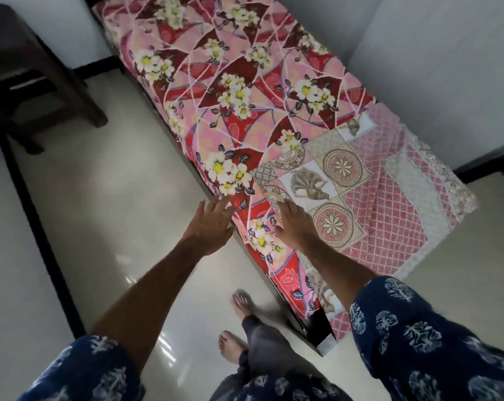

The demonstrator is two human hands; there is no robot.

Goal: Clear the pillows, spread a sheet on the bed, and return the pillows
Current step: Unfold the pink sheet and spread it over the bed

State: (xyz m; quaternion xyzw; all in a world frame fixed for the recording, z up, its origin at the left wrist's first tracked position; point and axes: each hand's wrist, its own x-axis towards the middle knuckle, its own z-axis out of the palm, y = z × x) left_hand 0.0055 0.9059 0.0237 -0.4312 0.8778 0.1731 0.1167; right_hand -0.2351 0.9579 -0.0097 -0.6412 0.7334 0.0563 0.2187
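Note:
A narrow bed runs from the near right up to the top of the view. A red and pink floral sheet (pixel 239 91) covers most of it and hangs over the near left edge. At the near end a pink patterned sheet with medallions (pixel 389 204) shows beyond the floral one. My left hand (pixel 209 224) hovers with fingers spread beside the bed's left edge, holding nothing. My right hand (pixel 292 219) lies flat, palm down, on the bed where the two sheets meet. No pillows are in view.
A dark wooden stool (pixel 28 70) stands at the far left by the wall. Glossy pale floor tiles (pixel 115 212) lie left of the bed, with a black border strip. White walls close in on the bed's right side. My bare feet (pixel 239 328) stand near the bed corner.

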